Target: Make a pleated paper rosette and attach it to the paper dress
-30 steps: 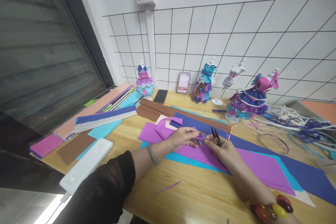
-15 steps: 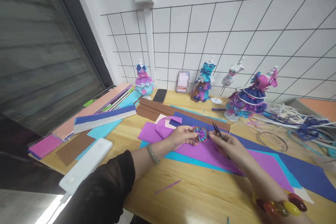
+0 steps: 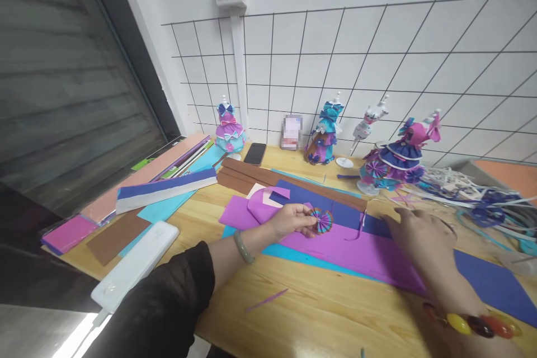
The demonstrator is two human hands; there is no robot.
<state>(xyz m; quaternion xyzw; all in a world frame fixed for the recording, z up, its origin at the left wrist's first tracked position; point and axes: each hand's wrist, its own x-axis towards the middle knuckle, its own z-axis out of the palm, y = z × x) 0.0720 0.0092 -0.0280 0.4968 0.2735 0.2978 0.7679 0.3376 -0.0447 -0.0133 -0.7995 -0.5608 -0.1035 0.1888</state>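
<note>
My left hand [image 3: 297,220] pinches a small pleated round rosette [image 3: 323,221] in purple and turquoise with a brownish rim. The rosette is held above a purple sheet [image 3: 356,251], which lies over blue and turquoise sheets. Farther right, my right hand [image 3: 419,235] hovers palm down over the dark blue sheet [image 3: 490,285], blurred by motion. Its fingers bend downward, and whether they hold the scissors cannot be made out. A thin purple strip [image 3: 361,226] rests near the blue sheet's edge.
Dressed miniature mannequins [image 3: 230,131] stand along the wall grid. A phone [image 3: 255,153] lies behind brown strips [image 3: 289,180]. Tangled cords and ribbons [image 3: 465,190] are at the right. A white power bank [image 3: 136,263] sits on the left, near stacked coloured sheets [image 3: 155,170].
My right hand has moved right, away from the rosette, and the dark scissors it held no longer show. My left hand still holds the rosette, slightly turned.
</note>
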